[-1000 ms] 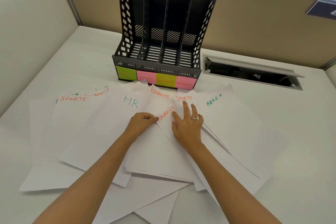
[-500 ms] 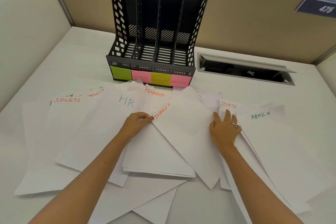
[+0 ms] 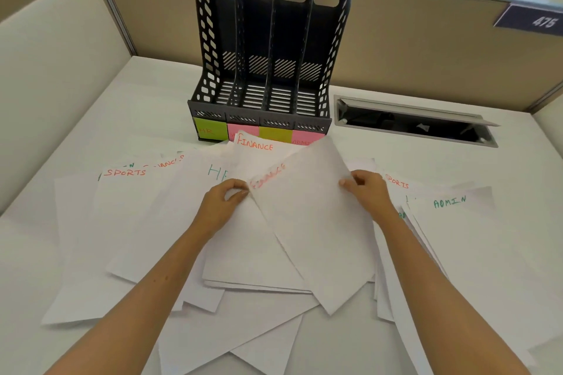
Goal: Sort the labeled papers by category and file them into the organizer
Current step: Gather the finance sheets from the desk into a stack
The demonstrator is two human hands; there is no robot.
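Left hand (image 3: pixel 224 202) pinches the left corner of a FINANCE sheet (image 3: pixel 307 222), at its red label. Right hand (image 3: pixel 367 190) grips the same sheet's raised right edge, fingers curled round it; the sheet is partly lifted above the pile. Other labeled papers lie fanned over the white desk (image 3: pixel 457 161): SPORTS sheet (image 3: pixel 128 207) at left, HR sheet (image 3: pixel 195 192), a second FINANCE sheet (image 3: pixel 256 155) behind, ADMIN sheet (image 3: pixel 457 222) at right. Black four-slot organizer (image 3: pixel 268 49) stands behind the pile, slots empty, sticky notes (image 3: pixel 211 130) along its base.
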